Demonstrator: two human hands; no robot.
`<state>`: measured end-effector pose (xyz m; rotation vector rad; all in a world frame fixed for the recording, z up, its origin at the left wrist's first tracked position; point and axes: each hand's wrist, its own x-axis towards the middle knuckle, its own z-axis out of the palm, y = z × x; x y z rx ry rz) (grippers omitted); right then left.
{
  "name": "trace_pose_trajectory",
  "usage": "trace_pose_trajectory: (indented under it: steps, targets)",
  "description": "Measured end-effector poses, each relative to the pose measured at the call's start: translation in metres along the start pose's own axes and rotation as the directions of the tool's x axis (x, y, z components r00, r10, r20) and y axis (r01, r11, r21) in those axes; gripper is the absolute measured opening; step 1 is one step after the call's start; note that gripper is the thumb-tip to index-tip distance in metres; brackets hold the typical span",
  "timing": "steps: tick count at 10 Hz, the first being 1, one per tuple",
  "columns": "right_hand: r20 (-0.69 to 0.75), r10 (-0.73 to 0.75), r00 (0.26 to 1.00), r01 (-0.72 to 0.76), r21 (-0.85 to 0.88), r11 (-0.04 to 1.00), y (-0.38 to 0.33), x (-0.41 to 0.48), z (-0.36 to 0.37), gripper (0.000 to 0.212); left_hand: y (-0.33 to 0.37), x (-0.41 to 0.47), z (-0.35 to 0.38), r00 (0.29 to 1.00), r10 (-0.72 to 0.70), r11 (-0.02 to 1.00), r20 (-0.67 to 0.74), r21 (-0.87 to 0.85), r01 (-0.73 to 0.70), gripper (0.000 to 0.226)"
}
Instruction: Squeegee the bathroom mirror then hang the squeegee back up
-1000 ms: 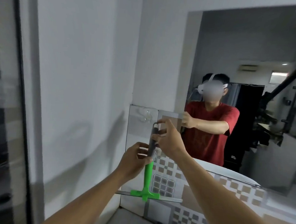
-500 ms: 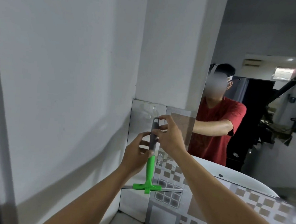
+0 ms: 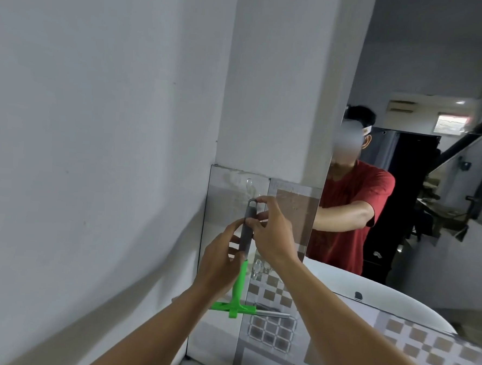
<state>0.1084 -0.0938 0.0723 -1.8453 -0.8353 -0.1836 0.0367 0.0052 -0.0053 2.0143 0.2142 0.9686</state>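
The squeegee [image 3: 238,289] has a grey grip, a green lower shaft and crossbar, and hangs blade-down in front of the tiled wall. My left hand [image 3: 220,263] grips the handle where grey meets green. My right hand [image 3: 270,235] pinches the upper grey part, fingers near the loop at its top. A clear plastic hook [image 3: 249,186] is stuck on the grey tile just above the loop, apart from it. The mirror [image 3: 431,194] fills the right side and reflects a person in a red shirt.
A white painted wall [image 3: 95,145] runs close along the left. Patterned brown-and-white tiles [image 3: 275,336] cover the wall below the mirror. A second clear hook [image 3: 258,266] sits lower on the tile. A white basin rim [image 3: 396,299] curves at the right.
The view has swung left and closer to the wall. Both hands have lifted the squeegee slightly, bringing its loop nearer the clear hook.
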Motion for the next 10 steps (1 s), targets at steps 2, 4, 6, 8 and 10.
trace_pose_trajectory:
  steps: [2, 4, 6, 8, 10]
  targets:
    - [-0.016, -0.008, 1.0, 0.008, -0.004, 1.0, 0.002, -0.001, 0.002, 0.04, -0.002, -0.002, 0.007, 0.999, 0.036, 0.998, -0.035, -0.057, -0.038, 0.05]
    - [0.007, -0.019, 1.0, 0.019, -0.012, 1.0, 0.001, 0.006, 0.005, 0.041, -0.013, -0.001, 0.009, 0.997, -0.03, 0.991, -0.073, -0.129, 0.02, 0.056]
    - [0.002, 0.006, 1.0, -0.006, 0.017, 1.0, 0.007, 0.01, 0.013, 0.038, -0.018, 0.007, 0.005, 0.996, -0.064, 0.985, -0.065, -0.164, 0.053, 0.056]
    - [0.042, 0.006, 0.999, -0.005, -0.025, 1.0, 0.007, 0.011, 0.011, 0.042, -0.015, 0.002, 0.005, 0.988, -0.119, 0.962, -0.102, -0.256, 0.09, 0.051]
    - [0.083, 0.031, 0.996, -0.024, -0.084, 0.996, 0.002, 0.002, -0.001, 0.064, -0.009, -0.003, 0.001, 0.974, -0.175, 0.957, -0.144, -0.258, 0.134, 0.047]
